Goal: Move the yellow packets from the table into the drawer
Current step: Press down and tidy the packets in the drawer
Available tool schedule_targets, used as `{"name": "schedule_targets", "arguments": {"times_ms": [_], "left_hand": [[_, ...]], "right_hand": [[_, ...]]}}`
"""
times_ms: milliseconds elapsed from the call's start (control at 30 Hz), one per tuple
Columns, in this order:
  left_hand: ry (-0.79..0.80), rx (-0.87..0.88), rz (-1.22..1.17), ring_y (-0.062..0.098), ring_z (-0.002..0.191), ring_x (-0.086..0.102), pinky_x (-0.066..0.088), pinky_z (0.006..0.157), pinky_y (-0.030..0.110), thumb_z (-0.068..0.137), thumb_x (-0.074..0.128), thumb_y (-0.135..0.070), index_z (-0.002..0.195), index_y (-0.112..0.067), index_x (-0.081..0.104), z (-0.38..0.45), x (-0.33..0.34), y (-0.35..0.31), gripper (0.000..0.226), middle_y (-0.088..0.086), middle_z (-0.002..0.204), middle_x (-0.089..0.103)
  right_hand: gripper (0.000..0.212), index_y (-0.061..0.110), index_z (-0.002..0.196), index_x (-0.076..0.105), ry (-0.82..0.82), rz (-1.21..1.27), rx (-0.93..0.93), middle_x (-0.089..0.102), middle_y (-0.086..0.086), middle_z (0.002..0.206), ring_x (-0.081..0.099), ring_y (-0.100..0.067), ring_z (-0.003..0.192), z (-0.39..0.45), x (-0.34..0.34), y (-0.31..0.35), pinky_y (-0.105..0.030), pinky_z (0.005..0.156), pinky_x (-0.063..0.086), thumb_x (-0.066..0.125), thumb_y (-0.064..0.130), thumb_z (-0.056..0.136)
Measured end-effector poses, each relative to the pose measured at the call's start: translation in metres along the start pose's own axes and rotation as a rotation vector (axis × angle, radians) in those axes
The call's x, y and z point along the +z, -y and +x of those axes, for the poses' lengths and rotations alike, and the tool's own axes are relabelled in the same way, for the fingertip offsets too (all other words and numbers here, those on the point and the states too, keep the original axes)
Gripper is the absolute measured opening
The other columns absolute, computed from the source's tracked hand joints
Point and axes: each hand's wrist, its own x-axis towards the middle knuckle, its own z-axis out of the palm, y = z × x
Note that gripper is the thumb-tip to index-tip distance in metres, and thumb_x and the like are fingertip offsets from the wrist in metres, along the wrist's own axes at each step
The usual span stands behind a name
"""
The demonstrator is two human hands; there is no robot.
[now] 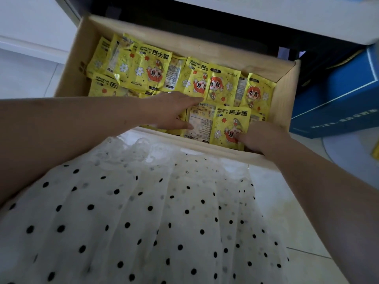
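A pale wooden drawer stands pulled out below me, filled with several yellow hand-warmer packets printed with a red-haired cartoon figure. My left hand lies flat inside the drawer, fingers spread over the packets near the front. My right hand rests at the drawer's front right, fingertips pressing on the nearest packet. Beside that packet lies one turned back side up.
A blue cardboard box sits on the floor right of the drawer. The white desk top overhangs the drawer at the back. My polka-dot white skirt fills the foreground. The floor is pale tile.
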Motion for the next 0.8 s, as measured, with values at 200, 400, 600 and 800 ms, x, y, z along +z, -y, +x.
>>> {"name": "schedule_targets", "arguments": {"times_ms": [200,400,600,800], "left_hand": [[-0.017,-0.027,-0.511,0.010,0.140,0.028,0.022,0.112,0.034,0.077,0.049,-0.070,0.134,-0.042,0.047,-0.045,-0.010,-0.009,0.064,-0.012,0.151,0.036],[0.007,-0.086,-0.527,0.012,0.119,0.051,0.036,0.101,0.028,0.071,0.068,-0.052,0.114,-0.034,0.066,-0.078,-0.009,-0.004,0.046,-0.009,0.127,0.058],[-0.106,-0.067,-0.488,0.016,0.107,0.057,0.044,0.097,0.045,0.063,0.062,-0.058,0.099,-0.029,0.072,-0.071,-0.004,-0.006,0.047,-0.005,0.109,0.066],[-0.197,0.009,-0.380,0.018,0.103,0.056,0.045,0.093,0.043,0.070,0.058,-0.057,0.101,-0.021,0.073,-0.059,-0.011,0.002,0.050,0.000,0.102,0.067]], "right_hand": [[0.037,0.023,0.103,0.053,-0.194,0.489,-0.262,0.062,0.004,0.085,0.061,-0.013,0.078,-0.044,-0.017,0.005,-0.032,0.068,0.050,0.051,0.057,0.088],[0.016,0.043,0.092,0.058,-0.019,0.475,-0.713,0.061,0.028,0.092,0.056,0.016,0.088,-0.083,-0.012,0.019,-0.013,0.076,0.046,0.062,0.051,0.077],[0.022,0.034,0.104,0.064,-0.209,0.302,-0.760,0.057,0.025,0.090,0.055,0.005,0.085,-0.068,-0.001,0.014,-0.032,0.080,0.052,0.062,0.044,0.084],[0.024,0.033,0.107,0.064,-0.322,0.241,-0.789,0.058,0.021,0.095,0.055,-0.002,0.089,-0.056,-0.010,0.013,-0.033,0.075,0.052,0.058,0.045,0.087]]}}
